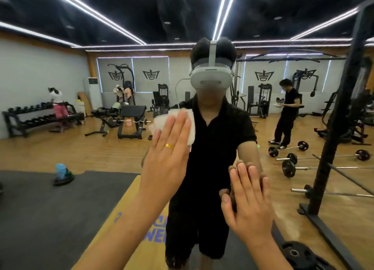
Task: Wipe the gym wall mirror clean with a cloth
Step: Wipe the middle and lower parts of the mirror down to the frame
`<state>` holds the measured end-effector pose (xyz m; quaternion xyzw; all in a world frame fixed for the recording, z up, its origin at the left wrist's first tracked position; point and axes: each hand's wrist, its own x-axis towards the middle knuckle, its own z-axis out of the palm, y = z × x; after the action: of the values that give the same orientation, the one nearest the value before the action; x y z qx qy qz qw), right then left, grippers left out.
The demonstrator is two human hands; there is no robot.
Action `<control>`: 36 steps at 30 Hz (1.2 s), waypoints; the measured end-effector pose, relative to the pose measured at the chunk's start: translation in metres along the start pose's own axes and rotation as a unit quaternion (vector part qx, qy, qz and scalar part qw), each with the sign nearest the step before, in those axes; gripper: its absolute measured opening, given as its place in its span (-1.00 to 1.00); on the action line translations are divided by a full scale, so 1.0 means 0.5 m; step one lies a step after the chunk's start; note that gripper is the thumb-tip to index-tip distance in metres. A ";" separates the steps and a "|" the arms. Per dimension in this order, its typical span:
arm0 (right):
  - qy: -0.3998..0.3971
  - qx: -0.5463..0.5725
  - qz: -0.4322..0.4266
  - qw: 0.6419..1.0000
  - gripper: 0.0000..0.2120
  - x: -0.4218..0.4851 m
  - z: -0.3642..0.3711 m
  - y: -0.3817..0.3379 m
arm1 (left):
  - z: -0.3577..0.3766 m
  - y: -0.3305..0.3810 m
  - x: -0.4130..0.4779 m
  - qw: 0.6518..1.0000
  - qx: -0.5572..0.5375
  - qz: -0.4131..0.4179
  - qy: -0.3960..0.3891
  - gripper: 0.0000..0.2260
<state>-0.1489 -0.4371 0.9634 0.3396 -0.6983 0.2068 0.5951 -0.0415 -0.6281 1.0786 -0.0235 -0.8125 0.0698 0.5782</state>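
Mirror: fills the view ahead.
Cloth: on the glass, centre, under the flat left hand.
Right hand: flat on the glass, below and right of the left.
In reflection: dumbbell rack far left; bench to its right; barbells on the floor at right.
Rack upright: right edge, with a weight plate near its foot.
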 end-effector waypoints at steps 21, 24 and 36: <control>-0.002 0.015 0.024 1.000 -0.47 0.011 0.000 -0.011 | -0.080 -0.021 0.317 0.981 -0.116 -0.092 0.125 -0.47; 0.003 0.020 0.029 0.999 -0.47 0.014 0.002 -0.015 | -0.058 0.040 0.345 0.991 -0.125 0.008 0.054 -0.39; -0.010 0.021 0.012 1.000 -0.32 0.012 -0.011 -0.003 | 0.000 -0.026 -0.053 0.998 -0.039 0.048 0.001 -0.57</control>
<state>-0.1442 -0.4358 0.9701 0.3460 -0.7036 0.2249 0.5784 -0.0321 -0.6441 1.0554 -0.0848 -0.8121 0.0657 0.5736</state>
